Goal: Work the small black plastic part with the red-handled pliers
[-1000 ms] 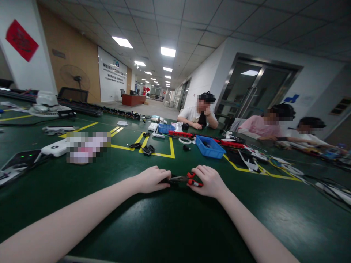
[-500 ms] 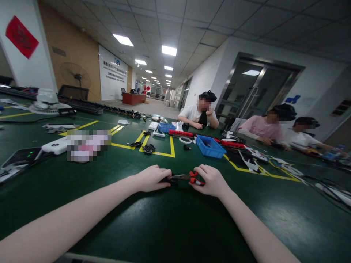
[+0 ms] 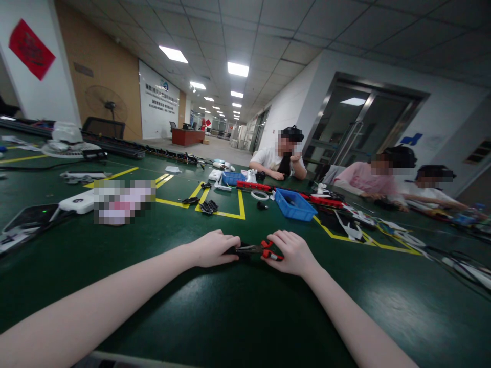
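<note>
Red-handled pliers (image 3: 265, 249) lie sideways in my right hand (image 3: 293, 252), which is closed around their handles. Their slim metal jaws point left and reach a small black part (image 3: 232, 250). My left hand (image 3: 218, 248) pinches that part between thumb and fingers. Most of the part is hidden by the fingers, so its kind does not show. Both hands are low over the green table (image 3: 245, 306), close together at its middle.
Beyond my hands are small black parts (image 3: 208, 207), a blue bin (image 3: 294, 204), a white ring (image 3: 260, 195) and a red strip (image 3: 253, 186). A white power bank (image 3: 79, 202) lies left. Cables (image 3: 456, 260) spread at right. Several people sit across the table.
My right hand and the pliers have shifted slightly left, toward my left hand. My left hand stays in nearly the same place, still pinching the black part.
</note>
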`<action>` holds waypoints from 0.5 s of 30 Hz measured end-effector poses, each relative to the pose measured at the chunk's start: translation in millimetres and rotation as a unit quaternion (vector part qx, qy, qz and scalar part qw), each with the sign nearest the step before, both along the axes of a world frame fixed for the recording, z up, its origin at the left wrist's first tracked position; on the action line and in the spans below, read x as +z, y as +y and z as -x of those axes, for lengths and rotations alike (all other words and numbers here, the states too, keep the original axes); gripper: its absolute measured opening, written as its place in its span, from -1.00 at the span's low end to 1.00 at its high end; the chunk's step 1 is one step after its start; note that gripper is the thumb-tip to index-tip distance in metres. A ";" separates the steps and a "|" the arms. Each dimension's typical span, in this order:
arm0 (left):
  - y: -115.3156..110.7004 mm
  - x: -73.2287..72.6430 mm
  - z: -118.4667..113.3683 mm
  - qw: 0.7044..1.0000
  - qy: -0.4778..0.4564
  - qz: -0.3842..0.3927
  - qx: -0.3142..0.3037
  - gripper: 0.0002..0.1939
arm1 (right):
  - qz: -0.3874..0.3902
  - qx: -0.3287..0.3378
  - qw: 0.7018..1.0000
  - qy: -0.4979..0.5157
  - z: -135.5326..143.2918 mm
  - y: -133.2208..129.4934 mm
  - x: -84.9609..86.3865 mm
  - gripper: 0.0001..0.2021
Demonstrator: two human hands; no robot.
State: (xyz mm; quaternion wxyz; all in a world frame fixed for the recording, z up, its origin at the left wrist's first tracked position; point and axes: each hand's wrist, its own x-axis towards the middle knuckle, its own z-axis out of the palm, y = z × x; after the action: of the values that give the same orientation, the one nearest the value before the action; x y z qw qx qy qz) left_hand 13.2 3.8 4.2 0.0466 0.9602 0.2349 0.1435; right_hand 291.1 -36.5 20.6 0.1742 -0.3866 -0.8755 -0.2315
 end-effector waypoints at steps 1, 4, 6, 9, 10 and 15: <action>0.0 0.0 0.0 1.000 0.002 0.000 0.002 -0.83 | 0.000 0.000 1.000 0.002 0.6 -0.3 -0.1 -0.64; -0.4 0.0 0.0 1.000 0.001 0.002 0.004 -0.84 | 0.003 0.001 1.000 0.002 1.6 -1.0 -0.2 -0.65; -0.6 -0.2 0.0 1.000 -0.003 0.004 0.001 -0.84 | 0.004 0.001 1.000 -0.001 1.3 -1.1 -0.1 -0.66; -0.2 -0.6 -0.1 1.000 -0.006 0.003 -0.001 -0.85 | 0.002 0.003 1.000 -0.005 -0.1 -0.5 0.4 -0.65; 0.0 -0.7 -0.1 1.000 -0.006 0.003 -0.003 -0.84 | 0.001 0.004 1.000 -0.005 -0.7 -0.2 0.6 -0.65; -0.3 -0.5 -0.1 1.000 -0.010 0.006 -0.011 -0.84 | -0.001 0.006 1.000 -0.004 -2.0 0.3 1.0 -0.67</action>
State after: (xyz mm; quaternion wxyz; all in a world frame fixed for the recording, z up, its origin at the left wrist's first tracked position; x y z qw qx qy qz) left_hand 13.3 3.5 3.7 0.0561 0.9611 0.2243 0.1512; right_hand 293.1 -36.2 21.6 0.1723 -0.3802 -0.8784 -0.2326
